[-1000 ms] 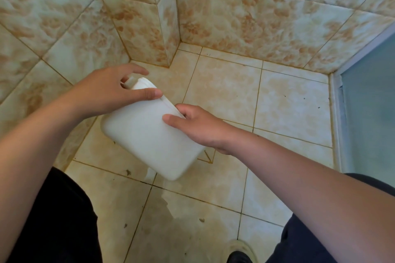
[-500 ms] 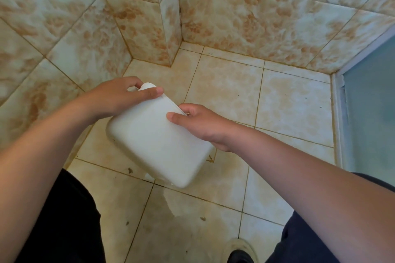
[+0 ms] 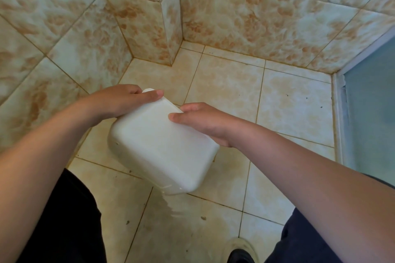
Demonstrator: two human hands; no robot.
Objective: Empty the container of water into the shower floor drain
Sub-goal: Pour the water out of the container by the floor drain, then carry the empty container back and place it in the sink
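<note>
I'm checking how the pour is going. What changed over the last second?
The white container tipped further, its near end dropping toward the tiled floor, and water now spills from its low corner onto the wet patch. The left hand and right hand kept the same grip on its far end. No drain shows.

A single head-worn camera looks steeply down and forward from a standing person into a tiled shower corner [image 3: 171, 57], close above the floor tiles [image 3: 295, 104]. The wide lens seems to bend the wall lines toward the frame's edges.
</note>
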